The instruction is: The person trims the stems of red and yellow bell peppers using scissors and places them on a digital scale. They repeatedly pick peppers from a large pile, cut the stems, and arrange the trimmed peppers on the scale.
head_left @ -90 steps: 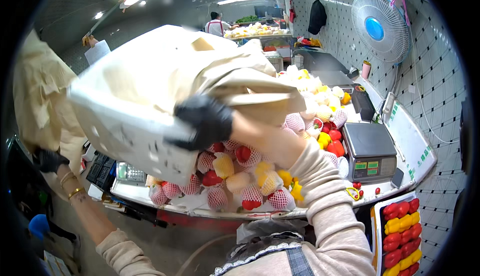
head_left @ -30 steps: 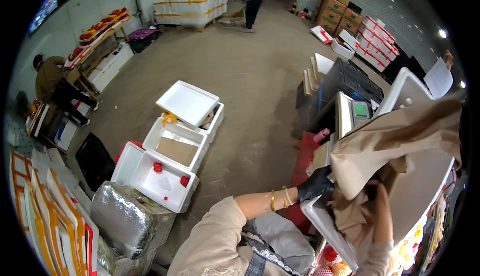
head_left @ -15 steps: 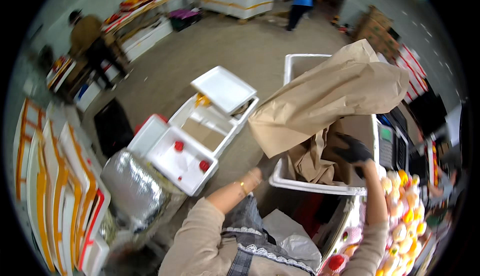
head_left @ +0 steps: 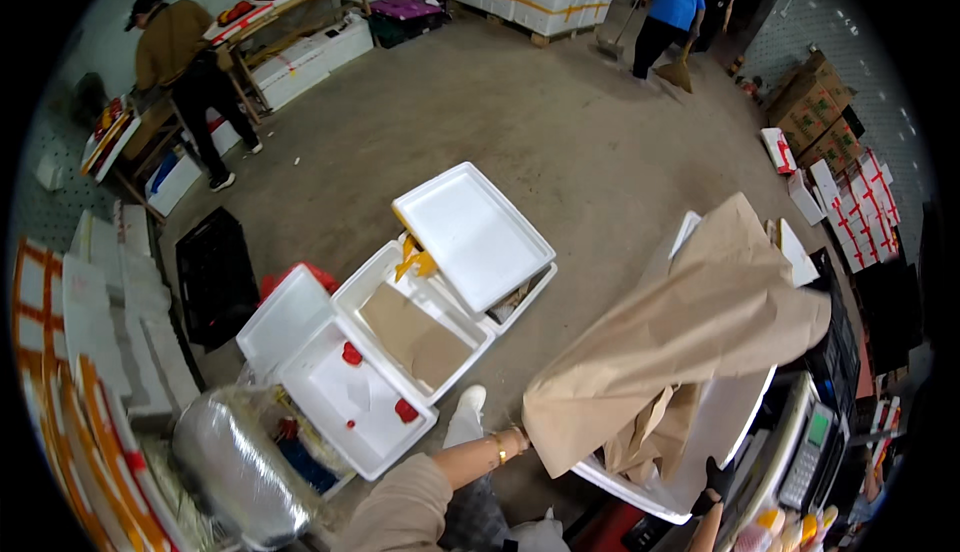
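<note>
Grey floor [head_left: 400, 112], brown paper [head_left: 680, 317] over white box [head_left: 728, 407]; right hand [head_left: 712, 485] at rim

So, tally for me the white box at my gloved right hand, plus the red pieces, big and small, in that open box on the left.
White box at the right hand: 1
Large red pieces in the open box: 2
Small red piece there: 1
Total: 4

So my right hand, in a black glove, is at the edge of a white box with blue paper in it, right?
Not quite: the paper is brown, not blue. The head view shows your right hand, in a black glove, at the edge of the white box.
</note>
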A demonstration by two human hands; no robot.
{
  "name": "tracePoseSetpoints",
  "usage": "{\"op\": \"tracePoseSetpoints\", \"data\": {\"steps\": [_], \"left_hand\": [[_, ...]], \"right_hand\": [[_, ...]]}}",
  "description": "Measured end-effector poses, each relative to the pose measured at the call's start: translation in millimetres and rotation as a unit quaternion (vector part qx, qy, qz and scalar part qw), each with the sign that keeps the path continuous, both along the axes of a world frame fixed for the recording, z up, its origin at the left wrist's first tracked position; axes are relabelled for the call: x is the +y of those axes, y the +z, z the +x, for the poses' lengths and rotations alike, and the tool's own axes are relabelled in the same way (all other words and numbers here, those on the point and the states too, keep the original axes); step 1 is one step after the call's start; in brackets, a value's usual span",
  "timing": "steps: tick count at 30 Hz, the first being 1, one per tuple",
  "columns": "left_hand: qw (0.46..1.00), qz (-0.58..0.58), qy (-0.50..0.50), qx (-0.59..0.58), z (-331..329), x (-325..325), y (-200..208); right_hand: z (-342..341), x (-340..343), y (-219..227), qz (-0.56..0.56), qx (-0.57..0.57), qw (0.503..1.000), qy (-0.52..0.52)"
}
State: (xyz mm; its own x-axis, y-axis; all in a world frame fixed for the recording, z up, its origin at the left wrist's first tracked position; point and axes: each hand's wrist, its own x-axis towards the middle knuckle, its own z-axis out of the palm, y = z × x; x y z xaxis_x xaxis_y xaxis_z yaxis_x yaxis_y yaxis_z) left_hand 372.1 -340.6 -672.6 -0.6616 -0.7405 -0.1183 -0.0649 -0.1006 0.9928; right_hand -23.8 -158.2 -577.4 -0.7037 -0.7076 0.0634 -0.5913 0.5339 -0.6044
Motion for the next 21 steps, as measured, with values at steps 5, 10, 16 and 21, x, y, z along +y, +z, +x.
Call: {"op": "tracePoseSetpoints", "data": {"steps": [5,10,16,21], "left_hand": [[0.937,-0.125,0.150,-0.290,40.7,-165.1,-158.1],[0.767,-0.191,0.094,-0.606,79.3,-273.4,-262.4],[0.816,-0.263,0.120,-0.500,146.5,-301.3,-308.7],[0.841,-0.287,0.330,-0.318,253.1,-318.2,-159.0]], "right_hand": [[-18.7,-83.0,-103.0,0.029,-0.064,0.994,-0.080],[24.5,-166.7,-146.9,-0.045,-0.231,0.962,-0.141],[59.7,-243.5,-162.7,-0.051,-0.286,0.938,-0.190],[85.4,-289.2,-165.7,-0.151,-0.374,0.890,-0.212]]}}
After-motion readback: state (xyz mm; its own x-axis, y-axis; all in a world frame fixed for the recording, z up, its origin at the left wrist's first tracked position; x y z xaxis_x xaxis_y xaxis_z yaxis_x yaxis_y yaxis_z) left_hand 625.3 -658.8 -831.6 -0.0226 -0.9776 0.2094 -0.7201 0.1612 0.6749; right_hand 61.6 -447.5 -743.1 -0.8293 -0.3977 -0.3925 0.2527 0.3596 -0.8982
